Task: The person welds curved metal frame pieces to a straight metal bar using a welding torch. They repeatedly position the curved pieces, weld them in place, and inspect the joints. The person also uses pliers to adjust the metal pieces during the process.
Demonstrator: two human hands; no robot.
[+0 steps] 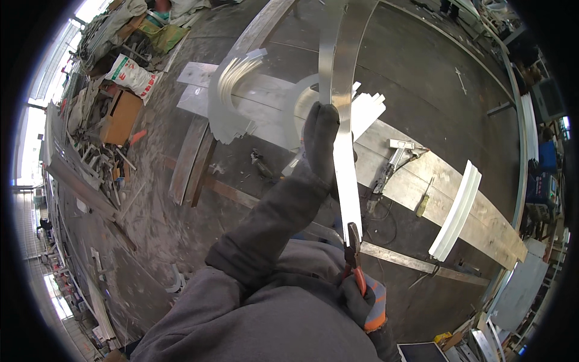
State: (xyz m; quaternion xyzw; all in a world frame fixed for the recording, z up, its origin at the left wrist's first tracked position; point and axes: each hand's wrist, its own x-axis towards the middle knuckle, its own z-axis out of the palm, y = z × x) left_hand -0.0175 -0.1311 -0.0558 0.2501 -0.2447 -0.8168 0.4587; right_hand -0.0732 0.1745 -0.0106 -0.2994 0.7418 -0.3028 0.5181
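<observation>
My left hand, in a dark glove, is closed around a long shiny metal strip that runs upright through the middle of the view. Low on the right, my right hand, gloved in grey and orange, grips red-handled pliers. The pliers' jaws meet the strip's near end. Behind my left hand, curved pale metal pieces lie bunched on long metal plates. Part of the strip is covered by my left fingers.
To the right, a white-headed tool with a cable, a yellow-handled screwdriver and a curved white profile rest on or across the plates. Scrap, a cardboard box and a white sack are heaped at far left.
</observation>
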